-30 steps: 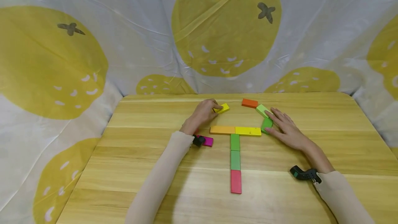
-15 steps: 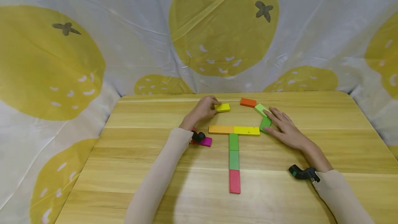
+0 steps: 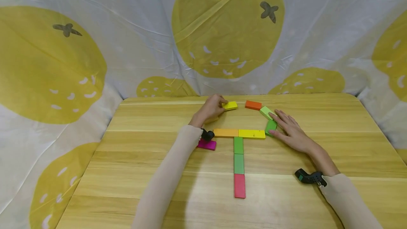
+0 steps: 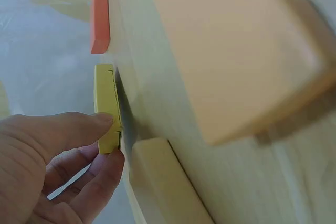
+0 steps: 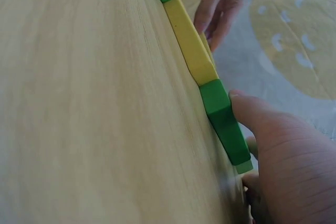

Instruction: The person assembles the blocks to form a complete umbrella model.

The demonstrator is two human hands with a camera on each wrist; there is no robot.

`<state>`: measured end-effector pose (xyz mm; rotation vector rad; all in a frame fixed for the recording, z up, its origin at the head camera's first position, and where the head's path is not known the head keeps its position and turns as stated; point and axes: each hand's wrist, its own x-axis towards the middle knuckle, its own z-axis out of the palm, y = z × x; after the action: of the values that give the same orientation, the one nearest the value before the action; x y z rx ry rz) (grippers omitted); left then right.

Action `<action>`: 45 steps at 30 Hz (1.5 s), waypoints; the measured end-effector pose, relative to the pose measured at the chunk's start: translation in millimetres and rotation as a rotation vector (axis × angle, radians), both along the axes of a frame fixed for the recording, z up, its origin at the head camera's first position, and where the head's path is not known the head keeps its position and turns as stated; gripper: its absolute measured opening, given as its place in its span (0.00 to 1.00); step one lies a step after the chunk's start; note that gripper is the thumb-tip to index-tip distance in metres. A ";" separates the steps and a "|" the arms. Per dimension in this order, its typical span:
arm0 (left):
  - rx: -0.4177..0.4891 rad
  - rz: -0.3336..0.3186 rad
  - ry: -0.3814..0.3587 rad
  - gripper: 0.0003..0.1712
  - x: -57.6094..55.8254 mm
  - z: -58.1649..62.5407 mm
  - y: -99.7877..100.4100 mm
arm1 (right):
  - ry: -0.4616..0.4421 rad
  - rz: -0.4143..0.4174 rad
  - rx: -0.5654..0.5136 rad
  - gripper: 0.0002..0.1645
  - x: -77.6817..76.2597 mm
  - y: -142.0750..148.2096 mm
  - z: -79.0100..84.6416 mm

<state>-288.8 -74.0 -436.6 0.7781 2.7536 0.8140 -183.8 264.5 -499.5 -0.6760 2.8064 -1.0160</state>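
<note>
My left hand (image 3: 212, 108) pinches a yellow block (image 3: 230, 105) near the table's back edge. In the left wrist view, thumb and fingers hold one end of that yellow block (image 4: 106, 98), with a small gap between it and the orange-red block (image 4: 100, 22). A tan block (image 4: 168, 182) lies close below the hand. My right hand (image 3: 294, 135) has its fingers extended against a light green block (image 3: 267, 112) and a darker green block (image 3: 271, 127). The right wrist view has the thumb touching the green block (image 5: 226, 121); the other fingers are partly hidden.
An orange block (image 3: 225, 133) and a longer yellow block (image 3: 252, 134) form a row. Below it runs a column of two green blocks (image 3: 239, 154) and a red block (image 3: 240, 186). A magenta block (image 3: 207, 145) lies under the left wrist. A patterned cloth (image 3: 127, 45) hangs behind the table.
My left hand has moved slightly right and toward the back edge, bringing the yellow block closer to the orange-red one. That block has also turned a little. My right hand stays in place.
</note>
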 end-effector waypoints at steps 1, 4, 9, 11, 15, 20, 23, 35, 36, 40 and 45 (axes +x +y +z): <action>-0.005 0.000 0.001 0.21 -1.1 -0.3 2.1 | 0.000 0.000 0.000 0.44 0.0 -0.1 -0.1; -0.009 0.006 -0.009 0.21 -3.5 -0.7 8.8 | 0.004 0.001 -0.003 0.44 -0.1 -0.4 0.4; -0.016 0.023 -0.038 0.22 -5.5 -0.5 19.8 | 0.003 0.001 -0.003 0.44 0.1 -0.4 0.2; -0.026 0.020 -0.046 0.23 -6.0 -1.6 23.0 | 0.000 0.000 -0.002 0.44 0.4 -0.4 0.0; -0.030 0.008 -0.041 0.23 -6.8 -3.5 26.8 | -0.006 -0.003 -0.005 0.45 0.6 -0.6 1.1; -0.040 -0.003 -0.042 0.24 -7.4 -1.7 28.8 | 0.000 -0.003 -0.007 0.44 -0.2 -0.6 1.2; -0.054 -0.010 -0.050 0.24 -7.0 0.2 29.3 | 0.007 0.000 -0.005 0.44 -0.7 -0.6 0.8; -0.076 -0.033 -0.025 0.26 -9.1 -3.2 30.3 | 0.020 -0.003 -0.009 0.44 -0.4 -0.7 -1.5; -0.074 -0.033 -0.027 0.27 -9.2 -3.2 28.9 | 0.019 -0.003 -0.007 0.44 -0.5 -0.8 -2.0; -0.042 -0.031 -0.036 0.27 -8.1 -1.0 17.8 | 0.009 -0.002 -0.002 0.44 -1.0 -0.6 -2.6; -0.004 -0.041 -0.061 0.22 -2.2 4.7 -6.4 | 0.012 -0.004 -0.004 0.44 -0.8 0.2 -1.6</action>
<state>-291.0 -80.5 -431.9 0.7931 2.6760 0.8103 -184.6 264.6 -501.1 -0.6785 2.8178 -1.0217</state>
